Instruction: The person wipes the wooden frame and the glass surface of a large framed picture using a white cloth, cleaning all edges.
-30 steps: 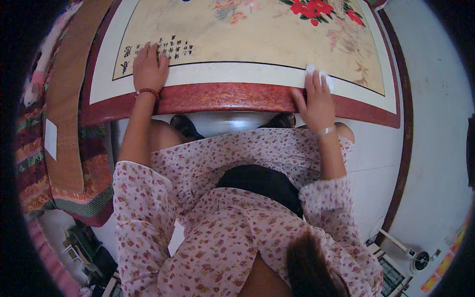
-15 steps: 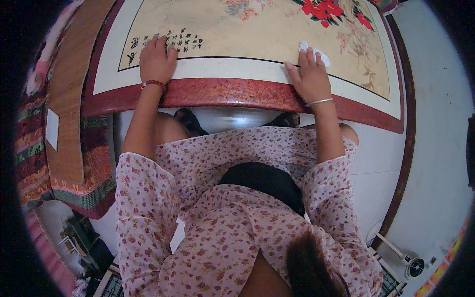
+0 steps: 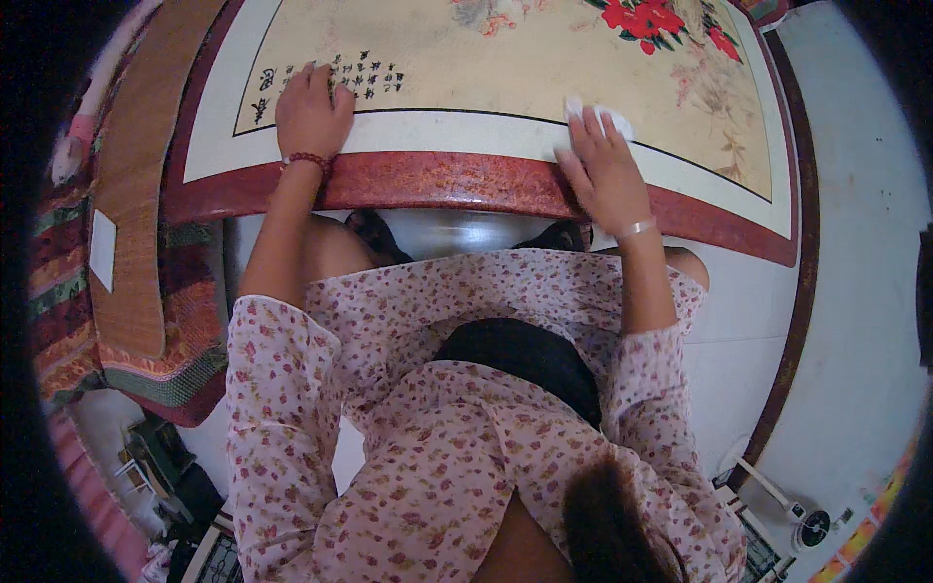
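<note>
My left hand [image 3: 315, 112] lies flat on the printed table mat [image 3: 437, 134], its fingertips by a block of dark brush writing. A red bead bracelet circles that wrist, and nothing shows in the fingers. Farther right, my right hand [image 3: 606, 173] presses a crumpled white tissue [image 3: 619, 123] against the mat, near its black inner border line. The fingers reach over the tissue and partly cover it; they look slightly smeared by motion. The mat is cream with red flowers [image 3: 643, 21] printed at the far right and a white margin. Under it, the table's red-brown edge [image 3: 447, 180] faces me.
At the left stands a seat with a patterned, multicoloured cover [image 3: 68, 291] and a brown woven mat [image 3: 131, 282], where a white card [image 3: 103, 251] lies. A pale wall [image 3: 855, 214] with a dark baseboard runs along the right. A small fan-like object [image 3: 812, 528] is at lower right.
My right hand has slid left along the mat with the tissue and tilted leftward. My left hand stays in nearly the same place.
</note>
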Motion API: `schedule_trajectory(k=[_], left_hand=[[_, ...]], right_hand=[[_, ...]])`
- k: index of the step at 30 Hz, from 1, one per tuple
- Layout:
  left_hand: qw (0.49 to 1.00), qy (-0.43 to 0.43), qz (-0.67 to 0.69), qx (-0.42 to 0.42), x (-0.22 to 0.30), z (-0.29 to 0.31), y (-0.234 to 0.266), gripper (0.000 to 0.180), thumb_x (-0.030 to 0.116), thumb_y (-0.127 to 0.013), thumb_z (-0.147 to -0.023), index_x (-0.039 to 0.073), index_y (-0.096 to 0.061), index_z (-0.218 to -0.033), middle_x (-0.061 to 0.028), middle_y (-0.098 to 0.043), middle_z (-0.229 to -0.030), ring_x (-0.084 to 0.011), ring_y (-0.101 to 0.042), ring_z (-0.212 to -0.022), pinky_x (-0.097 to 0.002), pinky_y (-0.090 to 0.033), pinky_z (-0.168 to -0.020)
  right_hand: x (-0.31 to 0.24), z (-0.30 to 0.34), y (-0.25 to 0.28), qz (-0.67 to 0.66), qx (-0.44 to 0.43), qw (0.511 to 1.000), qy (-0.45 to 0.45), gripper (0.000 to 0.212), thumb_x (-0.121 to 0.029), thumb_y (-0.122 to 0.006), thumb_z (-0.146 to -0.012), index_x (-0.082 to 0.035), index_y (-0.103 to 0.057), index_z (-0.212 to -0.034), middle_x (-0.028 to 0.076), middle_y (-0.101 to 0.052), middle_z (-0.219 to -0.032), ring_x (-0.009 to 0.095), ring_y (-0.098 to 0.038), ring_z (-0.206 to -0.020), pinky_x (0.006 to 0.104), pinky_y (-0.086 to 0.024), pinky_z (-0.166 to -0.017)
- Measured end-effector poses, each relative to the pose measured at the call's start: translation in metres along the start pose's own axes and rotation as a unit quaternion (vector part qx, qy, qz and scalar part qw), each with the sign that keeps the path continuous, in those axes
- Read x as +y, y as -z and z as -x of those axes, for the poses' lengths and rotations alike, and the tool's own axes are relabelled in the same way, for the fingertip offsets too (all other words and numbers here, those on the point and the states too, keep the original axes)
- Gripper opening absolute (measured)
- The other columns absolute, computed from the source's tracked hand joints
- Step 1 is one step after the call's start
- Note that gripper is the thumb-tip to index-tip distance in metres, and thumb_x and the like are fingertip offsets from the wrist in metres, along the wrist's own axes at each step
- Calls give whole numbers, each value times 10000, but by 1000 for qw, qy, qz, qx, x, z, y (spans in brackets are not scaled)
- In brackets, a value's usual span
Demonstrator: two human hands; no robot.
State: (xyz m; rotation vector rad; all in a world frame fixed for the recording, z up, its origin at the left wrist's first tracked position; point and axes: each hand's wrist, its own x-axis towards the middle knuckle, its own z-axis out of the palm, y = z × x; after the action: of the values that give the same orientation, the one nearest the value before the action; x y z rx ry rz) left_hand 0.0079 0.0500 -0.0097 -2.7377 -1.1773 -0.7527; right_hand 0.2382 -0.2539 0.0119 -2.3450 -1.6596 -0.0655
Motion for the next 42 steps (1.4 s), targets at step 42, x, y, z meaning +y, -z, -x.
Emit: schedule_trajectory(k=[42], left_hand=[[1000, -22, 1, 17, 5, 1, 2, 394, 249, -516, -845, 3, -596, -1143, -233, -563, -1238, -379, -531, -1141, -465, -409, -985]], right_hand=[[-92, -41, -25, 11, 7, 999, 29, 784, -576, -469, -898, 85, -447, -1319, 282, -354, -1435, 459, -306, -1342, 507, -256, -1107]])
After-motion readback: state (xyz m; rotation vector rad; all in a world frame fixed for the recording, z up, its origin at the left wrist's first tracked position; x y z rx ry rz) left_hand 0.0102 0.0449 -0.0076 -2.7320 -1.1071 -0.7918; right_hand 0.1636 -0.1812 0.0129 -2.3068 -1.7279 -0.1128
